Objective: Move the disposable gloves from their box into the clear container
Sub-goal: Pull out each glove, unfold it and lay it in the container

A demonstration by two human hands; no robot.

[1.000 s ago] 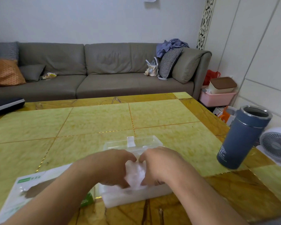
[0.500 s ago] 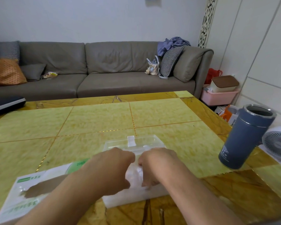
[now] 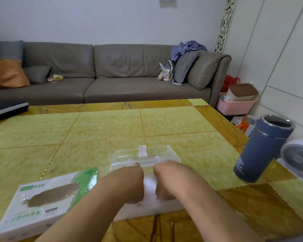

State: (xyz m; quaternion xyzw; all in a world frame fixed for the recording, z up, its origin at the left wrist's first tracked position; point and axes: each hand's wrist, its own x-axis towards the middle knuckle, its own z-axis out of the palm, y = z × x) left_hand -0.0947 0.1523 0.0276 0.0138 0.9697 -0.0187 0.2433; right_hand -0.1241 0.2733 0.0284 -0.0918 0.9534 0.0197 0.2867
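Both hands have been lowered deeper into the clear container (image 3: 143,155) since the earlier frame, and less of the white gloves (image 3: 150,185) is exposed between them. The left hand (image 3: 129,184) and the right hand (image 3: 166,182) are held knuckles-up, side by side, with fingers curled down onto the glove stack; whether the gloves are pinched or only pressed cannot be told. The container's open lid is seen just beyond the hands. The glove box (image 3: 42,205) lies flat on the worktop (image 3: 101,126), just left of the left hand, its oval opening facing up. A blue flask (image 3: 262,151) stands well to the right of the right hand, near the worktop edge.
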